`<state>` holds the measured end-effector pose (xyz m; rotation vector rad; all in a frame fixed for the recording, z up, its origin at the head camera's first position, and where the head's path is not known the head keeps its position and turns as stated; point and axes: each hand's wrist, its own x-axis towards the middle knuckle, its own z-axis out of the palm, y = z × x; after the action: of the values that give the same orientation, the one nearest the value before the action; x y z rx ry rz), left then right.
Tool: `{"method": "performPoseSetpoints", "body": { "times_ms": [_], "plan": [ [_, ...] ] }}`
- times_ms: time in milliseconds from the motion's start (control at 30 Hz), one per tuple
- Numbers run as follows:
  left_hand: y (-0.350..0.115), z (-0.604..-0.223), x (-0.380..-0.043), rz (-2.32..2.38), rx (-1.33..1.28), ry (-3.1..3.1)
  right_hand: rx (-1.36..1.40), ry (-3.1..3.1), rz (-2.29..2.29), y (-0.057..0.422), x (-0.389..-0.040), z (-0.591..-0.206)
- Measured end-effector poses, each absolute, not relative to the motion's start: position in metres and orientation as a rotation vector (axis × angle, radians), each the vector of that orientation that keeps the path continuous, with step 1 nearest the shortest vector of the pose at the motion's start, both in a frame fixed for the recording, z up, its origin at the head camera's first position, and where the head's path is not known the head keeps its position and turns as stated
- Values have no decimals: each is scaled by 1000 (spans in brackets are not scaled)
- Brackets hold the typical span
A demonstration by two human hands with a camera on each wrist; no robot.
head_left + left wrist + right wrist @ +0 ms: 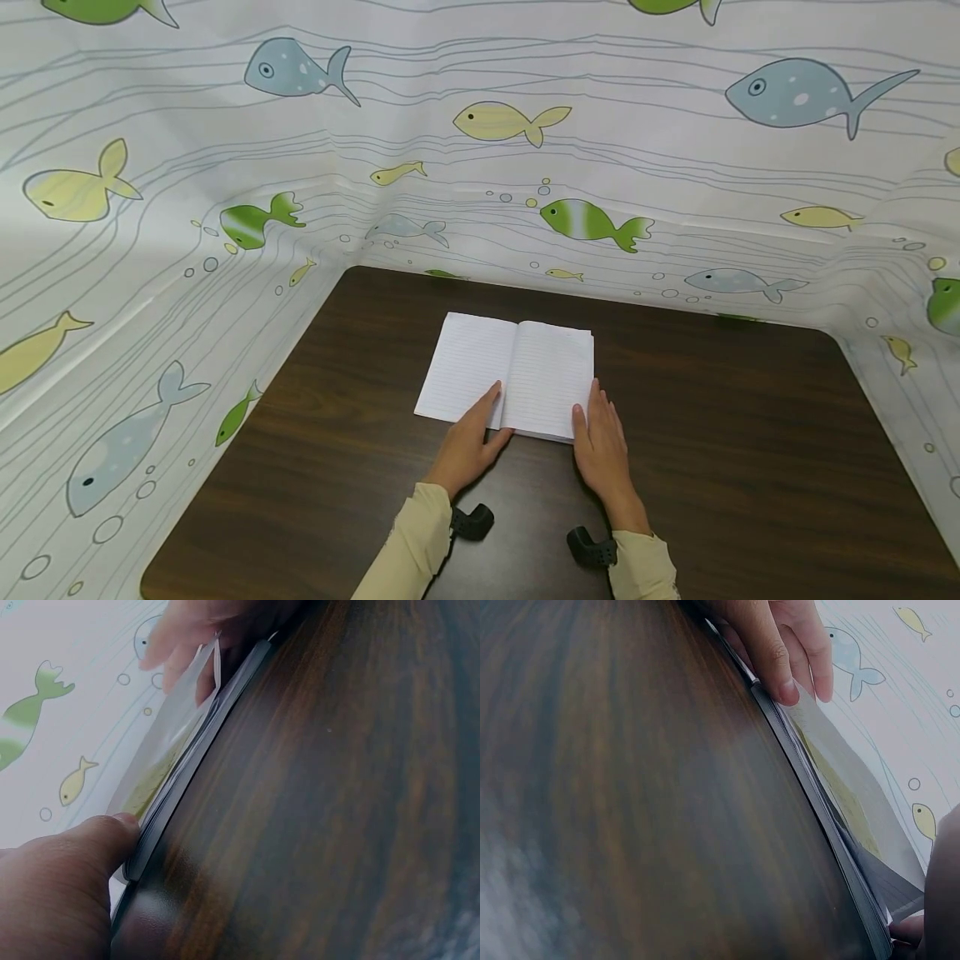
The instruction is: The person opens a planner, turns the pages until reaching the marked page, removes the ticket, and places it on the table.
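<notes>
A lined notebook (pixel 551 367) lies spread on the dark table, both visible pages without writing. My left hand (pixel 467 446) rests at its lower middle, with the index finger on the page near the fold and the thumb at the bottom edge. In the left wrist view, the left thumb (pixel 112 832) touches the stacked page edges. At the right border is my right hand (pixel 602 446), fingers straight along the side and thumb over the page margin. Seen low from the right wrist, the upper sheets (pixel 855 772) bow up from the dark cover (pixel 810 795); a fingertip (pixel 907 930) shows near the corner.
The brown wooden table (pixel 750 433) extends on both sides of the notebook. A white sheet with printed fish (pixel 592 221) stands like a wall along the back and sides. A black camera (pixel 472 523) is strapped to the left wrist, another (pixel 591 548) to the right.
</notes>
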<state>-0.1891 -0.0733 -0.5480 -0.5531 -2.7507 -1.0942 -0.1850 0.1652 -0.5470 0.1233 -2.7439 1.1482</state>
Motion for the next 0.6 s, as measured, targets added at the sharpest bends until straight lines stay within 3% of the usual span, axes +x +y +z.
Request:
{"method": "performPoseSetpoints", "body": {
  "times_ms": [600],
  "plan": [
    [-73,-548,-189,-1111,-547,-2755,87,-2715,1214,166,-184,-546]
  ]
}}
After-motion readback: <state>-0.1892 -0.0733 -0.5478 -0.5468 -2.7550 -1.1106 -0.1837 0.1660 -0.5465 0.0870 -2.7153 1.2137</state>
